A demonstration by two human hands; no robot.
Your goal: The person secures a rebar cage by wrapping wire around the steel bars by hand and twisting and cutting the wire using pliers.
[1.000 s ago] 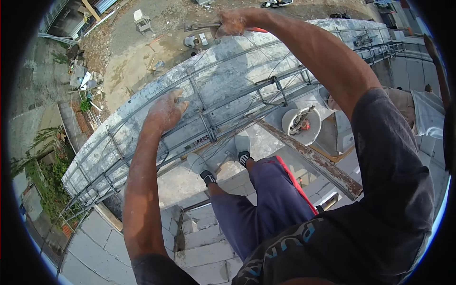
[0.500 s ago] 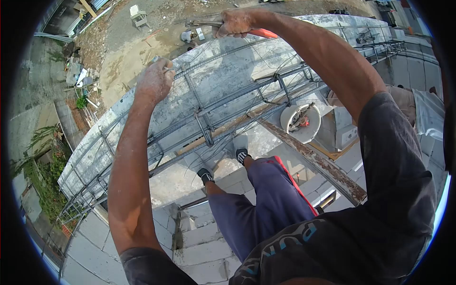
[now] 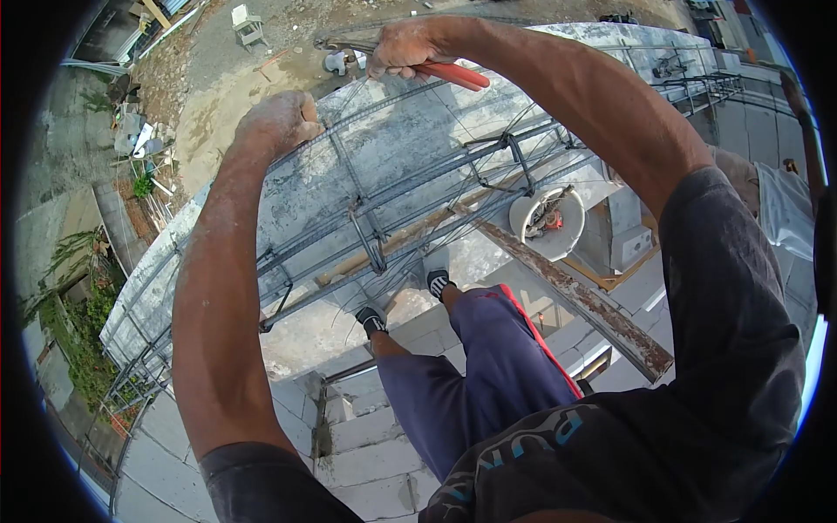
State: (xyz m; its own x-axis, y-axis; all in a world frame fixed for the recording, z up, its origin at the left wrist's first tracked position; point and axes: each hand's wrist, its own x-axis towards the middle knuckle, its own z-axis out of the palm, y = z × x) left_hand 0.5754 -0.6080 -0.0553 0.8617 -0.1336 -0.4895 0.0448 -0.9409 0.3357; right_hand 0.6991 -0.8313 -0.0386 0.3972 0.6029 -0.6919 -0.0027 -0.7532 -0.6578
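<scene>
My right hand (image 3: 410,48) is wrapped round a tool with red handles (image 3: 458,75), its metal jaws pointing left past my fingers. Dusty and curled, my left hand (image 3: 281,120) is at a long steel bar (image 3: 349,118) near the outer edge of the pale slab form; its fingertips are pressed round something too small to make out, perhaps the bar. Below both hands runs a cage of steel bars with stirrups (image 3: 366,235). Thin wires (image 3: 436,222) stick out from it near my feet.
A white bucket (image 3: 571,240) with wire and a red item stands right of my feet. A rusty beam (image 3: 602,318) slants below it. Another person's arm and light clothing (image 3: 780,205) show at the right. The ground with a pale chair (image 3: 248,26) lies far below.
My left hand has moved up and left to the outer bar, its fingers now curled. My right hand has shifted slightly left, and more of the tool's red handles shows.
</scene>
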